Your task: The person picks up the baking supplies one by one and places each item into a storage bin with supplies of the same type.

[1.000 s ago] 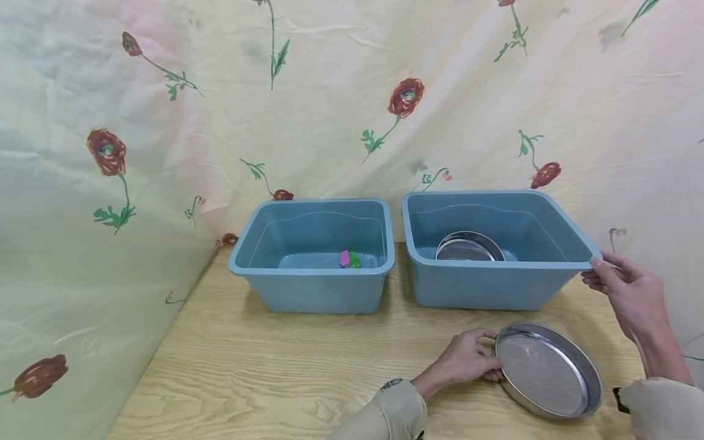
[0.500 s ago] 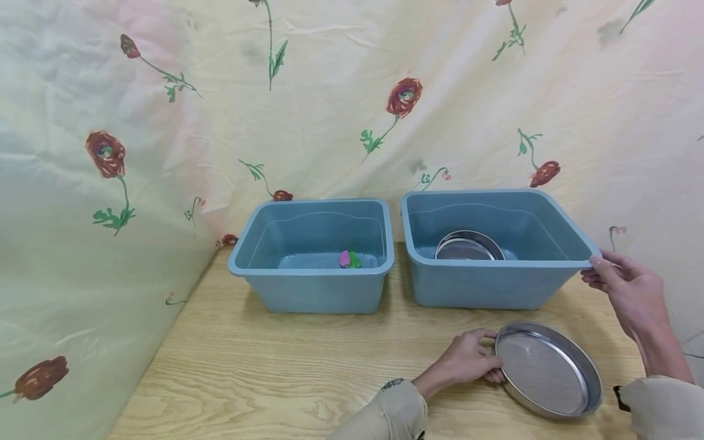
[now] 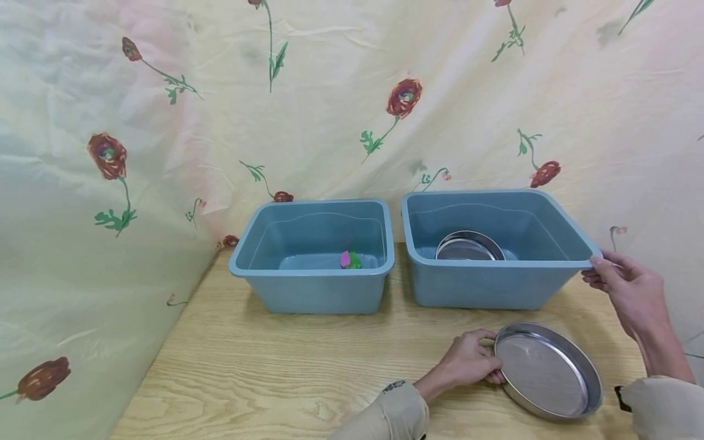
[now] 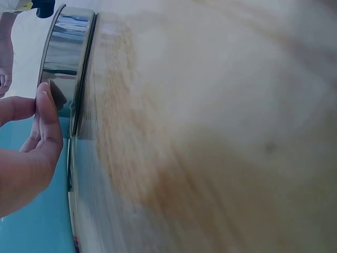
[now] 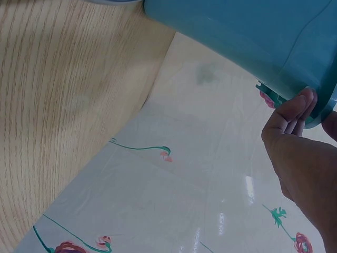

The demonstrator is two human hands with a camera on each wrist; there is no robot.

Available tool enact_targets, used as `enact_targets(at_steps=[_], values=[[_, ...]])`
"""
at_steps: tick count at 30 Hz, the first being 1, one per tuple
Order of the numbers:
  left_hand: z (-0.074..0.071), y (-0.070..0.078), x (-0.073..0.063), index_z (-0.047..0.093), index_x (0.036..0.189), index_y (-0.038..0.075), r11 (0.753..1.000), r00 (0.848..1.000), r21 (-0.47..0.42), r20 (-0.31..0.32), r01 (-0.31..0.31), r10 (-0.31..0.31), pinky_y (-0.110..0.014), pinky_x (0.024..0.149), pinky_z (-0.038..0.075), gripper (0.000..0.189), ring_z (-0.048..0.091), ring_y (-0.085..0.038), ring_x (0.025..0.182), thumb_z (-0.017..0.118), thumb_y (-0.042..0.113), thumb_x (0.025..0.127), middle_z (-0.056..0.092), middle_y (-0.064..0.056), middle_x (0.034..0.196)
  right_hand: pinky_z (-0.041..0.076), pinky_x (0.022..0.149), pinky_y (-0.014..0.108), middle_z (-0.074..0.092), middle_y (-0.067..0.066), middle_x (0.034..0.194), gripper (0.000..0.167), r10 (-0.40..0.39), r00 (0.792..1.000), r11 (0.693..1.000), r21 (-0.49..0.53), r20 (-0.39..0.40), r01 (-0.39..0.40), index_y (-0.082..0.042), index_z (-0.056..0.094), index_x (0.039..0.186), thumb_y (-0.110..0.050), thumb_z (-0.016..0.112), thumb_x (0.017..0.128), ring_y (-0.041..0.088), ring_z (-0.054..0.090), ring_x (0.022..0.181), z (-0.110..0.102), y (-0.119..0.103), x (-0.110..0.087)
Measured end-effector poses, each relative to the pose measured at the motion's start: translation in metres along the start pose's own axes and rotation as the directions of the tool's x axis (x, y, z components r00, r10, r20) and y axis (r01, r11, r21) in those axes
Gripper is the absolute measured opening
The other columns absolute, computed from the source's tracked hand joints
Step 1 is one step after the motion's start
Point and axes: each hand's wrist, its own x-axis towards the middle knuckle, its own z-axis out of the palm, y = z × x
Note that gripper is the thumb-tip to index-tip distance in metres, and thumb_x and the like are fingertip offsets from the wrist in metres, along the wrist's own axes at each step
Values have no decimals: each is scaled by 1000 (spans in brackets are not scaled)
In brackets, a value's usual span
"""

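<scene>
My left hand (image 3: 472, 359) pinches the left rim of a round, shallow metal sieve (image 3: 544, 370) with a fine grey mesh-like bottom, at the table's front right. In the left wrist view the thumb and fingers of this hand (image 4: 39, 134) hold the shiny sieve wall (image 4: 66, 45). My right hand (image 3: 632, 290) grips the front right corner of the right blue bin's rim (image 3: 495, 264), thumb on top and fingers beneath. The right wrist view shows that hand (image 5: 300, 137) curled at the rim of the bin (image 5: 242, 37). Inside this bin leans another round metal sieve (image 3: 467, 247), partly hidden by the front wall.
To the left stands a second blue bin (image 3: 313, 293) holding a small pink and green object (image 3: 349, 260). Both bins rest on a wooden table (image 3: 264, 373), close to a flowered cloth (image 3: 308, 110) hanging behind and along the left side.
</scene>
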Motion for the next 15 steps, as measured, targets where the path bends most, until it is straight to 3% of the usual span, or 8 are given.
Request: enact_targets(at_steps=[3,11,15], values=[[1,0,0,64,129,3,1000,1000,-5,-7,-4,4,-23,52,56,45,64,-10,49,64,-15,88,69,-7,63,52,62,12,73,-11,80,24,-2,1000,1000,-9,-3,2,-29,68,105,-7,57,106,1,68,66,0,0,-1],[0,-1,-1,65,128,2,999,1000,-28,-15,-21,21,-23,52,56,44,65,-11,50,64,-15,87,70,-9,63,52,62,13,73,-7,79,29,-2,1000,996,86,9,2,-28,72,103,-2,57,105,3,69,66,0,-1,-1],[0,-1,-2,64,129,3,999,1000,-24,-19,-25,25,-23,52,55,45,65,-10,50,64,-13,88,70,-8,63,52,63,12,73,-10,80,25,8,1000,1000,10,1,-8,-29,69,105,-6,58,105,2,68,67,0,-1,-1]])
